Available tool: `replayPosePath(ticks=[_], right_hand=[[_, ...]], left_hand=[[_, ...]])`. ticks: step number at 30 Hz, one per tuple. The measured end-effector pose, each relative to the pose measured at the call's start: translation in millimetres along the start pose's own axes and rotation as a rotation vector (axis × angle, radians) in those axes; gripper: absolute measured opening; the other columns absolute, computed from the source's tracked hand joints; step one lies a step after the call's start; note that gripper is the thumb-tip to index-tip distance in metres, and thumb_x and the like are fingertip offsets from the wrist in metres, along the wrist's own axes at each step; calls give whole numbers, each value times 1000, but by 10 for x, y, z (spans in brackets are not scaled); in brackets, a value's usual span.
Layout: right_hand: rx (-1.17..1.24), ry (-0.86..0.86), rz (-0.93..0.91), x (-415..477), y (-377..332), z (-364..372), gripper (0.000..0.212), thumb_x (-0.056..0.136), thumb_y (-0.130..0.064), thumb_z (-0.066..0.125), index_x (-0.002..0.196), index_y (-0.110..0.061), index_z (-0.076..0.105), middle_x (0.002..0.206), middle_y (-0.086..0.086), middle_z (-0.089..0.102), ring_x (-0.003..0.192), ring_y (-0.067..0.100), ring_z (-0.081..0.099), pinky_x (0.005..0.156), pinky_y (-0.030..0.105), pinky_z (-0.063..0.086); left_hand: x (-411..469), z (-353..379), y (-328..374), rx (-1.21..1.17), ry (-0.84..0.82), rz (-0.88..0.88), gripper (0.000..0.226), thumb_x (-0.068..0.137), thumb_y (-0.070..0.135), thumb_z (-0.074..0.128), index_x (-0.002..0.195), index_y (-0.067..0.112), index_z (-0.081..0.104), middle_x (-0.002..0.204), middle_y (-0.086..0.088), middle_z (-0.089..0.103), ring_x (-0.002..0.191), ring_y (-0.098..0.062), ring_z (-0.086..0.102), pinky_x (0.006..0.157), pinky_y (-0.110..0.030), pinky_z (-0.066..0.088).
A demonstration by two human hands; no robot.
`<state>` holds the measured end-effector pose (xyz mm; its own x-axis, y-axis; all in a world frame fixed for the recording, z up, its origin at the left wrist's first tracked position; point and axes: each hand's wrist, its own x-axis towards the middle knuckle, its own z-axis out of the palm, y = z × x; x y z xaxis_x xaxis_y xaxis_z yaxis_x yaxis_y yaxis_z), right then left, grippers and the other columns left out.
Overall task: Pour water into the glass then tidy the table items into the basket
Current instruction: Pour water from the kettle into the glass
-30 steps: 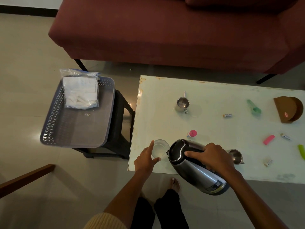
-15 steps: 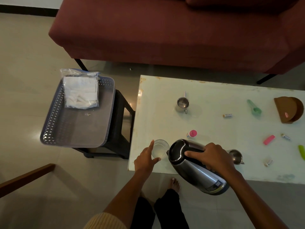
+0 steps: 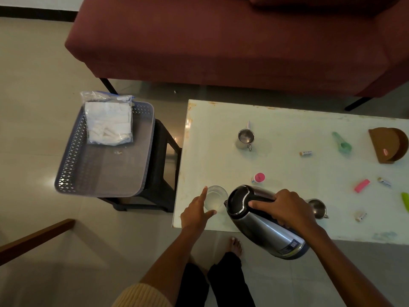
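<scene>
A clear glass (image 3: 215, 199) stands at the near left corner of the white table (image 3: 287, 134). My left hand (image 3: 195, 214) cups its near side, thumb and forefinger around it. My right hand (image 3: 285, 209) grips the handle of a steel electric kettle (image 3: 261, 222), tilted with its spout at the glass rim. The grey basket (image 3: 73, 156) sits on a black stool to the left, with a bag of white items (image 3: 108, 121) in it.
On the table lie two small steel cups (image 3: 246, 137) (image 3: 317, 208), a pink-capped bottle (image 3: 258, 177), a green scoop (image 3: 342, 142), a brown holder (image 3: 387, 147), a pink eraser (image 3: 361, 185) and small tubes. A maroon sofa (image 3: 221, 41) stands behind.
</scene>
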<state>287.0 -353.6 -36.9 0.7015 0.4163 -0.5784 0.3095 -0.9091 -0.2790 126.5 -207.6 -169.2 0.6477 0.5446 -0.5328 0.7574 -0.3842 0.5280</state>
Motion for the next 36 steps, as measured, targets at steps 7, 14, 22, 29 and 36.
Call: replayPosePath(ticks=[7, 14, 22, 29, 36], right_hand=[[6, 2, -3, 11, -1, 5, 57, 65, -73, 60, 72, -18, 51, 59, -7, 51, 68, 18, 59, 62, 26, 42], [0, 2, 2, -1, -1, -12, 56, 64, -75, 60, 56, -23, 38, 55, -6, 49, 66, 19, 58, 61, 26, 41], [1, -10, 3, 5, -12, -17, 55, 65, -75, 60, 58, -24, 39, 57, -7, 49, 67, 18, 58, 58, 24, 39], [-10, -3, 2, -14, -44, -36, 54, 66, -74, 60, 58, -25, 37, 58, -8, 49, 68, 17, 57, 54, 23, 35], [5, -18, -2, -4, -33, -34, 53, 68, -72, 60, 60, -24, 40, 57, -7, 48, 67, 18, 56, 59, 24, 39]], left_hand=[[-5, -7, 5, -7, -2, 4, 83, 85, 43, 62, 148, 34, 9, 143, 1, 44, 127, -18, 46, 96, -33, 44], [-2, -16, -3, 19, 0, 19, 83, 85, 44, 61, 148, 34, 9, 142, 2, 45, 126, -17, 46, 92, -30, 44], [1, -18, -1, 16, -1, 22, 84, 85, 44, 61, 149, 33, 8, 142, 1, 45, 126, -17, 47, 93, -30, 45], [1, -17, 7, 16, -5, 16, 84, 85, 44, 61, 149, 33, 9, 144, 2, 43, 128, -18, 46, 95, -32, 44], [3, -4, -3, 6, -3, 4, 85, 84, 44, 63, 148, 34, 9, 143, 2, 45, 127, -18, 46, 97, -35, 45]])
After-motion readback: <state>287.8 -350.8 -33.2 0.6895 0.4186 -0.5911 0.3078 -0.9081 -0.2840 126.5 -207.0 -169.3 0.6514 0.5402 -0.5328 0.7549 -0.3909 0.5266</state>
